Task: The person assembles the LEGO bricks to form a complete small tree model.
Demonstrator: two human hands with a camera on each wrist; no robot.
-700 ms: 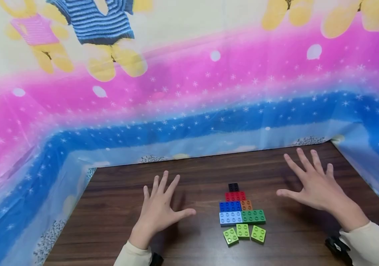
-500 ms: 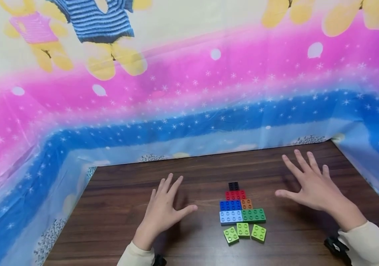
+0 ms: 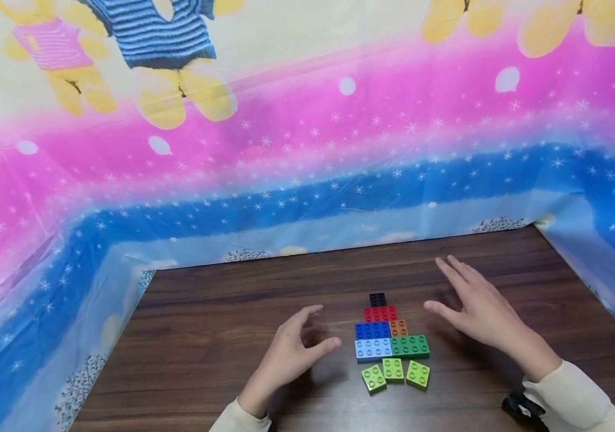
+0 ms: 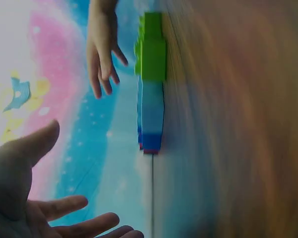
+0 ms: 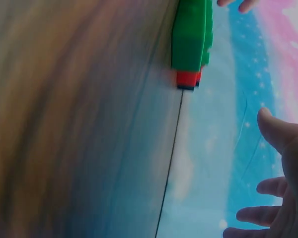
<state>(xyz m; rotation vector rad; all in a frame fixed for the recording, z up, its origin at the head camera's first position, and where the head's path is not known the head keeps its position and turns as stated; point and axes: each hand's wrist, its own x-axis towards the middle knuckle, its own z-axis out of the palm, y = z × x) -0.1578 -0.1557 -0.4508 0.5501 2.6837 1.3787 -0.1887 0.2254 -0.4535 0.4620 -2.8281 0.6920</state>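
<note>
My left hand (image 3: 291,354) hovers over the table left of a group of toy building bricks, its fingers relaxed and holding nothing. To their right, my right hand (image 3: 480,309) is also relaxed and touches no brick. From back to front lie a black brick (image 3: 377,299), a red brick (image 3: 380,314), a blue brick (image 3: 372,330) beside an orange brick (image 3: 398,327), then a light blue brick (image 3: 373,348) against a green brick (image 3: 410,346). Three lime bricks (image 3: 393,369) form the front row, the outer two turned at an angle. Left wrist view shows the lime bricks (image 4: 153,59) side-on.
The bricks lie on a dark wood-grain table (image 3: 204,312). A printed cloth (image 3: 285,198) in pink and blue hangs along its back and both sides. A black strap (image 3: 523,411) sits at the right cuff.
Both hands have moved inward toward the bricks, the left to the right and the right to the left. Their spread fingers have drawn closer together. The bricks keep their arrangement.
</note>
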